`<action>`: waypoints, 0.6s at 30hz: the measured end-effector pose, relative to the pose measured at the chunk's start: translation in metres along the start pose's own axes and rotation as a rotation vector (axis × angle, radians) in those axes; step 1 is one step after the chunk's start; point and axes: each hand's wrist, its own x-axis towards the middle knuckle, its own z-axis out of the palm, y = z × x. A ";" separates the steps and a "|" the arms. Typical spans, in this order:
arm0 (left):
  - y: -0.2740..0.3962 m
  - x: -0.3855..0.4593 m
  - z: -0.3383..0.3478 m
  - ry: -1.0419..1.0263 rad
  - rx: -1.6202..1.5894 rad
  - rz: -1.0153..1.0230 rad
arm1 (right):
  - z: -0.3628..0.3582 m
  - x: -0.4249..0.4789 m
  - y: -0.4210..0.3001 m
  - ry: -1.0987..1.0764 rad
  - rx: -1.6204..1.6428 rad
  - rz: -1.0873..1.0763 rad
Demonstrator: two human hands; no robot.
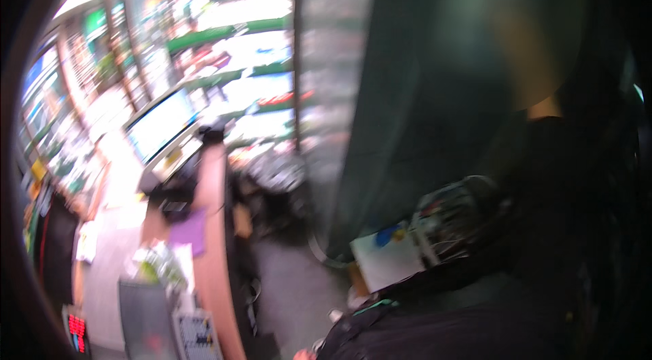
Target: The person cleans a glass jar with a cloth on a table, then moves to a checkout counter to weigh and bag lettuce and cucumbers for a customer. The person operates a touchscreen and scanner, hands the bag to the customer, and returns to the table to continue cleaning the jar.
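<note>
Dark clothing [428, 332] fills the lower right, seen from above. A small skin-coloured patch [304, 355] shows at the bottom edge beside it, perhaps part of a hand; which hand, and whether it holds anything, cannot be told. Another pale, blurred shape [360, 300] lies just under a white box or board [387, 258] with a blue and yellow mark. Neither of my hands can be made out clearly. To the left runs a counter with a reddish wooden edge [216, 258], bearing a lit monitor [163, 123], a purple sheet [188, 232] and a keyboard [197, 334].
A dark display [147, 319] stands beside the keyboard, and a red-digit display [76, 332] is at the lower left. Clear plastic packaging [163, 268] lies on the counter. A basket or bin of mixed items [448, 222] adjoins the white box. Grey floor [295, 283] shows between counter and dark panel [397, 80].
</note>
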 end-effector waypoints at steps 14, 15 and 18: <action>0.022 0.002 0.100 -0.115 0.134 0.008 | -0.029 -0.001 0.002 0.428 -0.040 -0.226; 0.021 0.002 0.100 -0.110 0.136 0.012 | -0.023 -0.001 0.001 0.372 -0.030 -0.236; 0.022 0.006 0.101 -0.109 0.143 0.027 | -0.010 -0.007 0.001 0.385 0.029 -0.253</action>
